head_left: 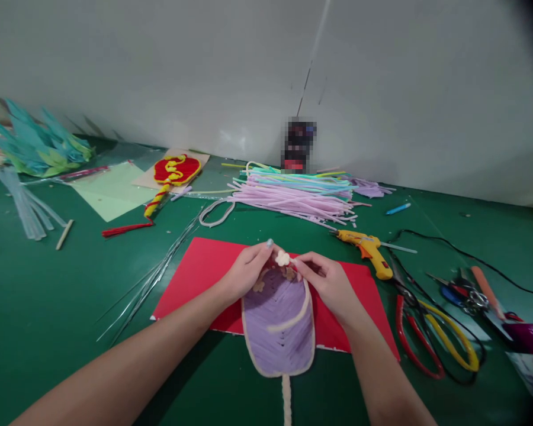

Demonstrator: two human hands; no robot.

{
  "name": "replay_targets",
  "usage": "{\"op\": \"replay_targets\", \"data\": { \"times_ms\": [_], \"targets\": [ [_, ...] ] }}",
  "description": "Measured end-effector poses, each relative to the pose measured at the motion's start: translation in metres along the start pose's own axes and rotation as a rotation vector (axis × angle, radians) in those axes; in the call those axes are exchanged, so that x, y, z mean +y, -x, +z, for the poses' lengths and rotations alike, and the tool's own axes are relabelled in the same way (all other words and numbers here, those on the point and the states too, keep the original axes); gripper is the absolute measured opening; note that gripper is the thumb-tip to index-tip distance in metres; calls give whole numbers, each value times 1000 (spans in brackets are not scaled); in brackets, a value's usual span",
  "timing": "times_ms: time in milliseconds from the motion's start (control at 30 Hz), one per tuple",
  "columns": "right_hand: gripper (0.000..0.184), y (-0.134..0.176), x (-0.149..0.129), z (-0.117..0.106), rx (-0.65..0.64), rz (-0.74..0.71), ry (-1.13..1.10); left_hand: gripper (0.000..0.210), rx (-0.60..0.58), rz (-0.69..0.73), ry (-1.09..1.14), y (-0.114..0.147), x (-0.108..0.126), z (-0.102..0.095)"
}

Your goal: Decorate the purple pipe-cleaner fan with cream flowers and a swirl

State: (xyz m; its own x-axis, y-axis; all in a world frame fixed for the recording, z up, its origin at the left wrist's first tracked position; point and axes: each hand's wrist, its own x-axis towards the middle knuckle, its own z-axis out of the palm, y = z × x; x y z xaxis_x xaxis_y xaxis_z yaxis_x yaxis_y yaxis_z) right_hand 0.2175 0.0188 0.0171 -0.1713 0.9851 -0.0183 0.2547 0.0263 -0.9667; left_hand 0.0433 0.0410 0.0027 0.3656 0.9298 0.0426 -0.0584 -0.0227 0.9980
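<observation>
A purple fan (278,322) made of pipe cleaners, with a cream rim and a cream twisted handle (286,396), lies partly over a red sheet (204,272). Cream blossoms (258,286) and a curved cream stem (293,322) decorate its face. At the fan's top edge, a small cream pipe-cleaner flower (282,258) sits between my hands. My left hand (247,266) has its fingers closed at the flower's left side. My right hand (322,273) pinches the flower from the right with thumb and forefinger. The left fingertips are partly hidden behind the flower and fan.
Behind the red sheet lies a pile of pastel pipe cleaners (293,195). A yellow glue gun (368,248), pliers (420,337) and scissors stand to the right, with a black cord (462,251). Left are wires (155,278), glue sticks (31,213) and a red-yellow fan (176,170).
</observation>
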Motion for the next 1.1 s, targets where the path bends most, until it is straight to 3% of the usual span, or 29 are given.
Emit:
{"op": "replay_targets", "data": {
  "times_ms": [167, 300, 433, 700, 900, 1100],
  "targets": [
    [21, -2, 2, 7, 108, 109, -248, 38, 24, 5, 137, -3, -6, -1],
    [20, -4, 3, 11, 164, 110, -413, 23, 23, -57, 78, -3, -7, 0],
    [21, -5, 6, 11, 210, 131, -502, 21, 41, -64, 21, -2, -4, 1],
    [22, -5, 6, 12, 252, 181, -547, 22, -34, 0, -20, 0, -2, -1],
    [25, -5, 3, 12, 243, 191, -578, 15, 84, 2, -147, -1, 0, 0],
    [29, -5, 8, 10, 308, 176, -490, 17, 41, 15, -93, -3, -2, -1]
  ]
}}
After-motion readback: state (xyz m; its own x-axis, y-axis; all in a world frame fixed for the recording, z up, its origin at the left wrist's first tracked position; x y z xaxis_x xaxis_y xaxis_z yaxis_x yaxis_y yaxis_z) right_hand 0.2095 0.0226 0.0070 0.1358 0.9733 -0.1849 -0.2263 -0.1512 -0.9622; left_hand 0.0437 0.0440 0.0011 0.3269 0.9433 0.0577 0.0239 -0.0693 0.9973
